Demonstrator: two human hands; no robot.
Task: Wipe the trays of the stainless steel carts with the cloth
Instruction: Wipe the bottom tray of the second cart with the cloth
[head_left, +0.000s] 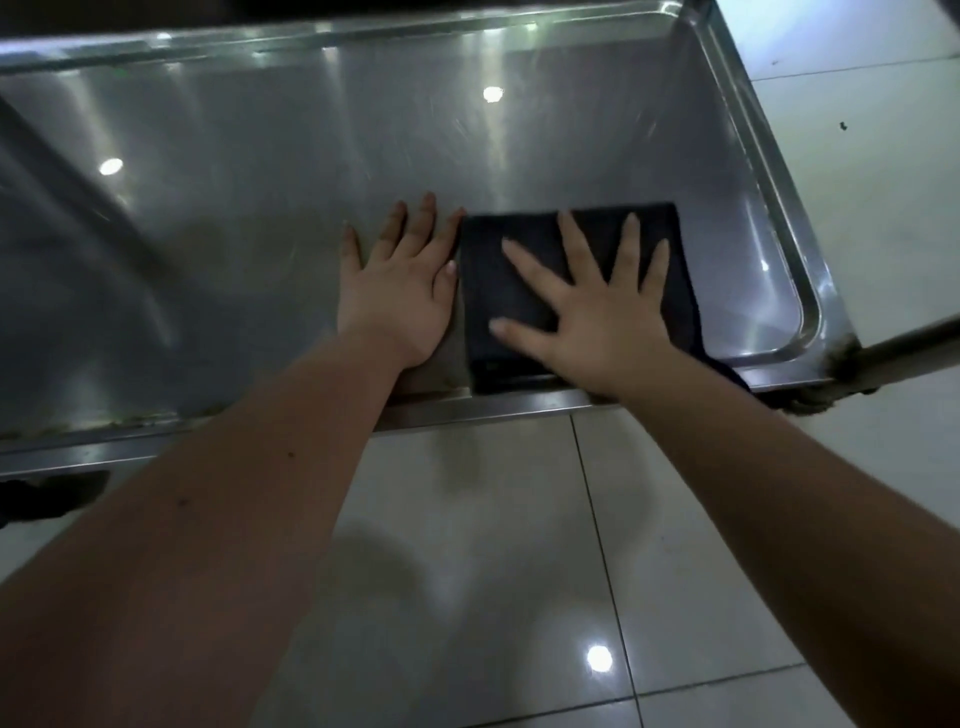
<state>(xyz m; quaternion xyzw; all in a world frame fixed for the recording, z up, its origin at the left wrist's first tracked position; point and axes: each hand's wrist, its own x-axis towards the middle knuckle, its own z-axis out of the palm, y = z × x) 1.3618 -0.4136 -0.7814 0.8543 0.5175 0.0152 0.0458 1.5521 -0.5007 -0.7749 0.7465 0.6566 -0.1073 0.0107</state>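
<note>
Item 1 – tray (249, 218): stainless steel, shallow, raised rim all round w/ rounded corners. Ceiling lights reflect as bright spots on its floor; faint streaks across the far half.

Item 2 – cloth (511, 283): dark, folded to a rectangle, lying flat on the tray floor in the near-right part, its near edge up against the tray's near rim. Well short of the right rim.

Item 3 – right hand (605, 325): palm down on the cloth, fingers (575, 240) straight and spread wide, pressing it flat to the tray. Nothing curled round it.

Item 4 – left hand (397, 293): palm down on bare steel just beside the cloth's left edge, fingers (429, 221) straight, close together, holding nothing. Thumb vs. cloth edge: contact or not, can't tell.

Item 5 – floor (493, 571): pale glossy tiles, below the tray's near rim and beyond its right rim.

Item 6 – tube (914, 345): steel, running off to the right from the tray's near-right corner; rust-coloured marks at the joint.
</note>
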